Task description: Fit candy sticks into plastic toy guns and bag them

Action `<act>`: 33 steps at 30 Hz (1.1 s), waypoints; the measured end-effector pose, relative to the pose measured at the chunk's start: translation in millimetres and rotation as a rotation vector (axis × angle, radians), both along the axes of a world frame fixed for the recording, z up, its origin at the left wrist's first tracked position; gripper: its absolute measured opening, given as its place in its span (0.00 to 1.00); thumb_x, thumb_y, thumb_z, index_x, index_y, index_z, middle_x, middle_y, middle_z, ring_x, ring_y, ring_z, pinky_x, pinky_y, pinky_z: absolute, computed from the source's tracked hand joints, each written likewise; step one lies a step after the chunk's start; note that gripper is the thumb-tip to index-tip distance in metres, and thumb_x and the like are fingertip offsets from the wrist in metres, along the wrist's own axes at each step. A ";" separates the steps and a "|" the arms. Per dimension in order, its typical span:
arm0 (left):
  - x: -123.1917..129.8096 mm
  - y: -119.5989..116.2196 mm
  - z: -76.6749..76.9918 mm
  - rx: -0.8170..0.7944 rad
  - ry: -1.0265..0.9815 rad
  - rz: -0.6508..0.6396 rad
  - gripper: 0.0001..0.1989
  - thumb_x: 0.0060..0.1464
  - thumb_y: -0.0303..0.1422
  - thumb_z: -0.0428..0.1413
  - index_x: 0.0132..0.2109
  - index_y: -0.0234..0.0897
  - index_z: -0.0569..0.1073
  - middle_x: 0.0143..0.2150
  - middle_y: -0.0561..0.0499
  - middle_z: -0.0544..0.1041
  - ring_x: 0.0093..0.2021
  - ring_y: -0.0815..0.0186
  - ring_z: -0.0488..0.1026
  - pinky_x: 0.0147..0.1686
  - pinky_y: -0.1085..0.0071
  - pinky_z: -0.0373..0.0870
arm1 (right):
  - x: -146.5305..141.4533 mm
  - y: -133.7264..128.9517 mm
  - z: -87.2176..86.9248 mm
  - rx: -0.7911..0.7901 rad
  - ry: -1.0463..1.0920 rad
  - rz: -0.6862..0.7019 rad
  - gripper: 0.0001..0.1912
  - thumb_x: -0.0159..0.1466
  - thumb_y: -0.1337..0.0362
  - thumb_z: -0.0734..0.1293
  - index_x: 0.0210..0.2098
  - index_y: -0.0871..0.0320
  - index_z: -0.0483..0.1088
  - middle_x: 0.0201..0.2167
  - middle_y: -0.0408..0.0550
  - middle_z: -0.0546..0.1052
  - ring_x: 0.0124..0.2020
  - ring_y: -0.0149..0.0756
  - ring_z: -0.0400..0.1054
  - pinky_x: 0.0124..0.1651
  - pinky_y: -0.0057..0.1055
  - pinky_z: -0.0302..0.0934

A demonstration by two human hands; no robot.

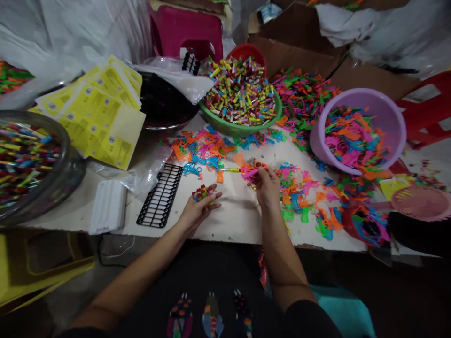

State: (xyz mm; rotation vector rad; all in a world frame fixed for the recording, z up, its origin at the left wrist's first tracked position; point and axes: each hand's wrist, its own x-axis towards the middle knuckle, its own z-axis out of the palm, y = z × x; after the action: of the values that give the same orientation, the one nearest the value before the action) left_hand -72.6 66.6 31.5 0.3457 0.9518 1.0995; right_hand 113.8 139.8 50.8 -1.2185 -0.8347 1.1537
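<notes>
My left hand is closed around a bunch of small coloured tubes with red ends, its fingertips pointing right. My right hand pinches a pink plastic toy gun over the table. A thin yellow-and-white stick extends left from the pink piece; whether it is joined to it I cannot tell. Beyond my hands lies a spread of orange and blue toy guns. More loose toy guns in several colours lie right of my right hand.
A green basin of small tubes stands at the back, a purple tub of toy guns to the right. Left are a black plastic rack, a white box, yellow printed sheets and a dark basin of tubes.
</notes>
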 end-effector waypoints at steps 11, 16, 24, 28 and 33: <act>1.1 2.1 7.4 0.034 0.148 0.073 0.20 0.38 0.34 0.62 0.40 0.31 0.72 0.46 0.44 0.72 0.39 0.61 0.73 0.30 0.71 0.72 | 21.5 -37.6 -4.9 -0.112 -0.236 0.040 0.14 0.51 0.55 0.64 0.32 0.57 0.69 0.24 0.41 0.72 0.22 0.29 0.64 0.27 0.28 0.60; -1.9 -4.2 -15.7 0.134 0.488 0.035 0.14 0.39 0.35 0.60 0.34 0.32 0.71 0.33 0.49 0.75 0.30 0.68 0.72 0.29 0.73 0.68 | 99.6 -0.8 9.6 -0.314 -1.198 -0.191 0.21 0.50 0.60 0.65 0.43 0.62 0.69 0.39 0.57 0.73 0.41 0.46 0.65 0.44 0.44 0.57; -2.7 -6.0 -55.6 0.496 0.943 -0.038 0.11 0.41 0.32 0.58 0.36 0.39 0.74 0.37 0.48 0.74 0.40 0.64 0.70 0.43 0.71 0.64 | 92.5 145.5 -14.3 -0.227 -1.188 0.097 0.27 0.56 0.61 0.61 0.53 0.68 0.61 0.52 0.61 0.64 0.53 0.38 0.56 0.56 0.34 0.45; -6.9 -2.1 -64.7 0.583 1.022 -0.106 0.10 0.45 0.33 0.55 0.38 0.41 0.73 0.37 0.48 0.73 0.40 0.62 0.69 0.43 0.67 0.65 | 92.0 195.5 -26.4 -0.306 -1.172 0.028 0.29 0.53 0.58 0.64 0.53 0.64 0.61 0.56 0.62 0.57 0.57 0.48 0.49 0.56 0.50 0.40; -7.4 -1.2 -74.7 0.602 1.068 -0.115 0.11 0.46 0.33 0.55 0.39 0.42 0.73 0.36 0.48 0.74 0.40 0.60 0.70 0.41 0.65 0.67 | 106.3 226.8 -34.7 -0.453 -1.218 -0.027 0.35 0.52 0.55 0.66 0.57 0.56 0.56 0.63 0.59 0.41 0.62 0.60 0.33 0.56 0.59 0.31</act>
State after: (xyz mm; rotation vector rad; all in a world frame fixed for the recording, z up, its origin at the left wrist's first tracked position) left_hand -79.9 65.4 -43.2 1.5675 1.4693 1.0601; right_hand 220.0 366.6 16.0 -2.3599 -1.4549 0.4741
